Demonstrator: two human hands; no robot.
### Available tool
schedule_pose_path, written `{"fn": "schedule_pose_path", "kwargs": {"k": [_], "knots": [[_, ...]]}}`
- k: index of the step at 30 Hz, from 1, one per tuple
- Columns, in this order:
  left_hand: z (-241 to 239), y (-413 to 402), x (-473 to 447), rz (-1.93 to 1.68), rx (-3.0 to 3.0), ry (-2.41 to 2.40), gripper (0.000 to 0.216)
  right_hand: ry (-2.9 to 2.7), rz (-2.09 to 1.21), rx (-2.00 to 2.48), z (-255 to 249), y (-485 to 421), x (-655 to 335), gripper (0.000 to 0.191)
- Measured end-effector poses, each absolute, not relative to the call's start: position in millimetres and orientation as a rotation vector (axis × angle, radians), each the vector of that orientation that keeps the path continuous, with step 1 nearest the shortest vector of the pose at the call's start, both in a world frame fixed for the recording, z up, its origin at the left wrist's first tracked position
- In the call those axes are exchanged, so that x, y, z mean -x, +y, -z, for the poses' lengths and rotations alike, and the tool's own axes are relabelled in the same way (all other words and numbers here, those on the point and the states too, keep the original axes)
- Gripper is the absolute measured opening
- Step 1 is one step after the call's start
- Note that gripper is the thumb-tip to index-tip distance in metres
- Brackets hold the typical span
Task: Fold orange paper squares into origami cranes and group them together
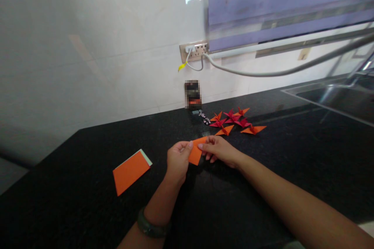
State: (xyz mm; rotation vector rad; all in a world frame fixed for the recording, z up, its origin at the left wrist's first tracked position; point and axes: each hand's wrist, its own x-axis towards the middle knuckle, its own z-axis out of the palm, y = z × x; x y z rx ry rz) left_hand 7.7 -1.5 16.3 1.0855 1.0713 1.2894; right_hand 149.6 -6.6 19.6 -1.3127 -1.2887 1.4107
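Between my two hands is a small folded piece of orange origami paper (194, 157), held just above the black counter. My left hand (178, 160) pinches its left edge, thumb on top. On the opposite side my right hand (219, 150) grips the paper's upper right part between thumb and fingers. Part of the paper is hidden behind the fingers. Several folded paper cranes (226, 130), orange and red, stand just beyond my right hand. To the left lies a stack of orange paper sheets (131, 173), with a pale sheet showing at its edge.
The black countertop (87, 210) runs along a white tiled wall. A phone-like object (193, 94), blurred out, leans on the wall with a strap beside it. Above are a socket (194, 50) and a hanging grey cable (257, 73). A sink (336, 97) lies at right.
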Motion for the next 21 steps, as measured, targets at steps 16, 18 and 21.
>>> {"fn": "schedule_pose_path", "kwargs": {"k": [16, 18, 21], "knots": [[-16.2, -3.8, -9.4, -1.12, -1.167, 1.045, 0.025, -1.466, -1.289, 1.21, -16.6, -5.7, -154.8, 0.025], [-14.0, -3.3, -8.8, -1.072, -1.241, 1.063, 0.026, -1.529, -1.291, 1.19, -16.0, -6.3, -155.2, 0.026], [-11.8, -2.6, -7.7, -1.059, -1.337, 1.102, 0.026, -1.58, -1.305, 1.172, -15.7, -7.0, -155.2, 0.026]]}}
